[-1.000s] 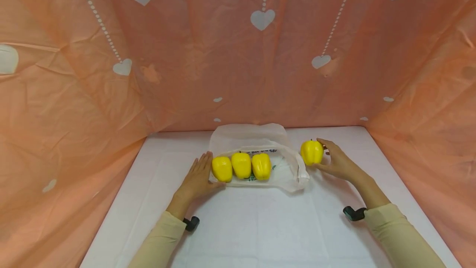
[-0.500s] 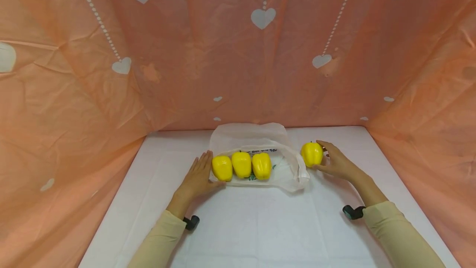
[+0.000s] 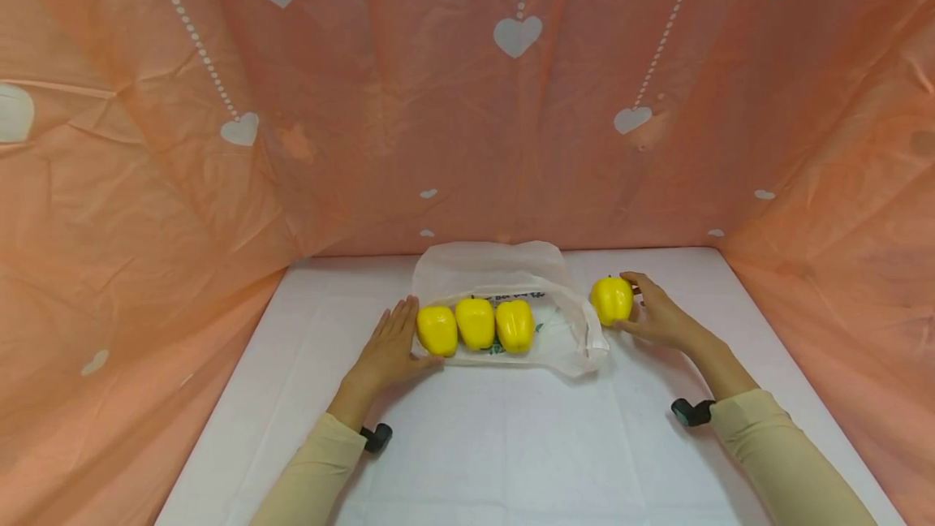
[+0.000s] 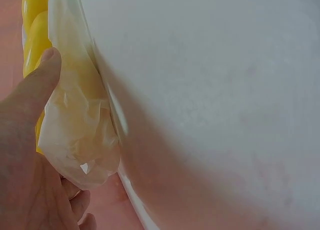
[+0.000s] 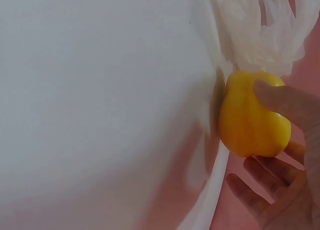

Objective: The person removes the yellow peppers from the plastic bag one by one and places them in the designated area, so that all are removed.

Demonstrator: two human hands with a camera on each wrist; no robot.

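Three yellow bell peppers (image 3: 476, 324) lie in a row in a thin white plastic bag (image 3: 558, 347), whose mouth faces right in the head view. At the bag's left end, my left hand (image 3: 389, 347) rests with straight fingers along its side and the thumb by its front edge. The left wrist view shows that thumb against the bag (image 4: 80, 115) and a pepper. Just right of the bag's mouth, my right hand (image 3: 661, 316) holds another yellow bell pepper (image 3: 611, 301) between thumb and forefinger. Its stem points up; the other fingers spread loosely behind it in the right wrist view.
A white cloth covers the table (image 3: 504, 445). Pinkish-orange sheeting (image 3: 438, 104) with pale hearts rises behind the table and along both sides. The bag's loose upper flap (image 3: 489, 262) lies toward the back edge.
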